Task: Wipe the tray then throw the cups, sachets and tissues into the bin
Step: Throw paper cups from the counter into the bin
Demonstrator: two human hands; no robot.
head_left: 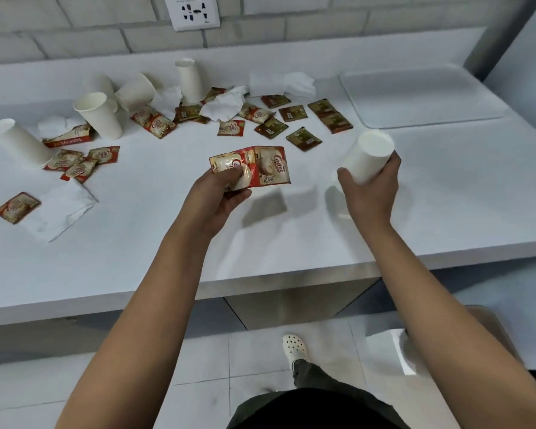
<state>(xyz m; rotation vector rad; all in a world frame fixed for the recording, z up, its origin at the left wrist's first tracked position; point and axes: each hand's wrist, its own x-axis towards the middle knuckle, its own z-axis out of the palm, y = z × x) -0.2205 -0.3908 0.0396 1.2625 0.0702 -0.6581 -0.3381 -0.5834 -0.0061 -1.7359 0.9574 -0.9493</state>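
Note:
My left hand (217,196) grips a red and cream sachet strip (254,167) above the middle of the white counter. My right hand (372,187) is closed around a white paper cup (369,156), held tilted just above the counter. A pale tray (421,97) lies flat at the back right with nothing on it. Several white cups (99,116) stand or lie at the back left. Red sachets (75,164) and brown sachets (331,116) are scattered between them. Crumpled tissues (223,103) lie among the sachets, and a flat tissue (62,209) rests at the left.
The white counter (291,243) ends at a front edge just before my body. A brick wall with a socket (192,10) backs it. Below are tiled floor, my shoe (294,348), and a pale, partly hidden object (396,345) low at the right.

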